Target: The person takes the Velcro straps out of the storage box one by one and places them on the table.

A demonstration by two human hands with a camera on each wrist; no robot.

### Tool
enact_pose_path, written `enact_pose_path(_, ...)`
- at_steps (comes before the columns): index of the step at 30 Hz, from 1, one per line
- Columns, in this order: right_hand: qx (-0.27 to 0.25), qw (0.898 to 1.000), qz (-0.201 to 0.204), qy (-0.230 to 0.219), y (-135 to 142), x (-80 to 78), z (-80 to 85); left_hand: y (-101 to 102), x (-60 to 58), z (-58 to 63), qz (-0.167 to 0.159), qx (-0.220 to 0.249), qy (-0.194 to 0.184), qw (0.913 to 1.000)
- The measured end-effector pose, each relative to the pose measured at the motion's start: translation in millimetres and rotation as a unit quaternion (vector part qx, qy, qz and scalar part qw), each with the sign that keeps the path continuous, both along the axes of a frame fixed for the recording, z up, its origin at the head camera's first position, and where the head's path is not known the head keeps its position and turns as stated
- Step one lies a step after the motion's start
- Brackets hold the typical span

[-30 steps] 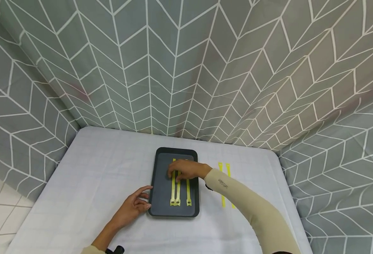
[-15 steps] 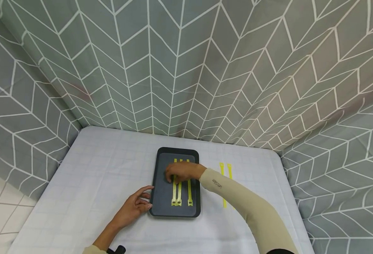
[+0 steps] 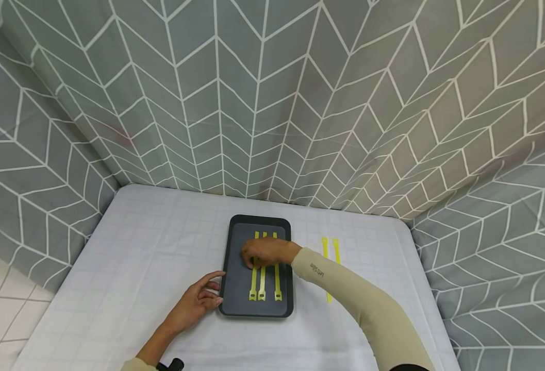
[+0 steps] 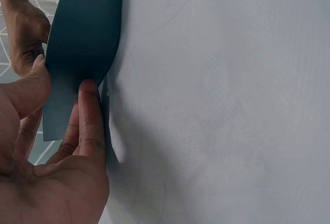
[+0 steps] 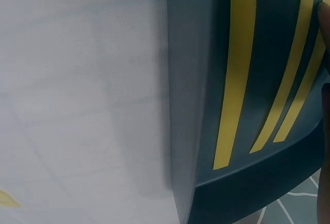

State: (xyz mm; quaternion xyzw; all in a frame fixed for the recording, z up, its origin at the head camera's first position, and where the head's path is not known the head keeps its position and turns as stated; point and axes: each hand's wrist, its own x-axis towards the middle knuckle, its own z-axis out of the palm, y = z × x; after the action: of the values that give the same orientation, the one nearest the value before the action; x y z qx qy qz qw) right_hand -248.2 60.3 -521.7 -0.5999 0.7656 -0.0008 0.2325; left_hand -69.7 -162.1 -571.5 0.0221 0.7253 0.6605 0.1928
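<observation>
My right hand (image 3: pixel 266 251) reaches over the dark grey tray (image 3: pixel 233 293). Its fingers pinch the leftmost yellow cable strap (image 3: pixel 253 289), which has a slotted head at its near end. In the right wrist view, a fingertip (image 5: pixel 324 18) lies on that strap (image 5: pixel 301 103). Close beside it runs a second strap (image 3: pixel 262 288), and a third (image 3: pixel 277 286) lies farther right, all lengthwise in the tray. Against the tray's left side, my left hand (image 3: pixel 193 304) rests with fingers relaxed. The left wrist view has those fingers (image 4: pixel 91 126) touching the tray's outer wall (image 4: pixel 82 33).
Two more yellow straps (image 3: pixel 325 245) lie on the white-covered table (image 3: pixel 161 232) right of the tray, partly hidden under my right sleeve (image 3: pixel 346 288). A grey patterned curtain (image 3: pixel 253 103) hangs behind the table and along both sides.
My right hand has shifted slightly left, and its fingers have drawn in on the leftmost strap. That strap's near end has swung a little left. My left hand stays at the tray.
</observation>
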Motion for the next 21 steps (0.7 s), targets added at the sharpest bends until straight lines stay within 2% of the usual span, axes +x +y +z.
enact_pose_path(13, -0.006, 0.999, 0.013, 0.05, 0.8, 3.7, -2.6, 0.9, 0.5, -0.1, 0.003, -0.01, 0.009, 0.9999)
enact_pose_path(21, -0.035, 0.999, -0.004, 0.031, 0.4, 6.0, 0.6, 1.8, 1.0, -0.5, 0.001, -0.012, 0.011, 0.9999)
